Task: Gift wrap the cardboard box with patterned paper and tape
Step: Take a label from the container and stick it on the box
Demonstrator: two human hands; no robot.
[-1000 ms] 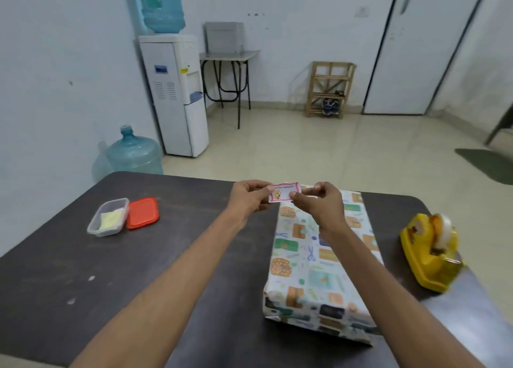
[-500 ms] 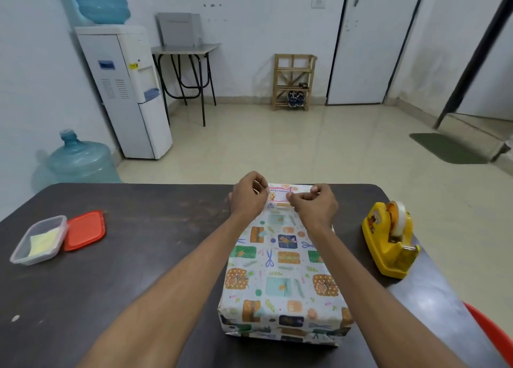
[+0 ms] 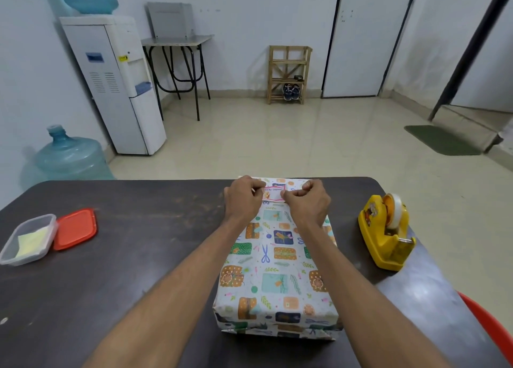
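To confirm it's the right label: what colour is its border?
Pink, around a white label; the head view shows it best.

White walls (image 3: 249,9), tiled floor (image 3: 277,145), wooden rack (image 3: 288,73).

Box (image 3: 277,281): fully wrapped, lying flat on the dark desk (image 3: 138,256), lower centre of frame, long axis running up the frame.
Paper (image 3: 283,254): white, printed with gifts, scissors and leaves.
Tag (image 3: 274,193): small white card, pink border, pinched at both sides on the box's far end.
Tape dispenser (image 3: 385,231): yellow, clear roll mounted, upright at right, apart from the box.
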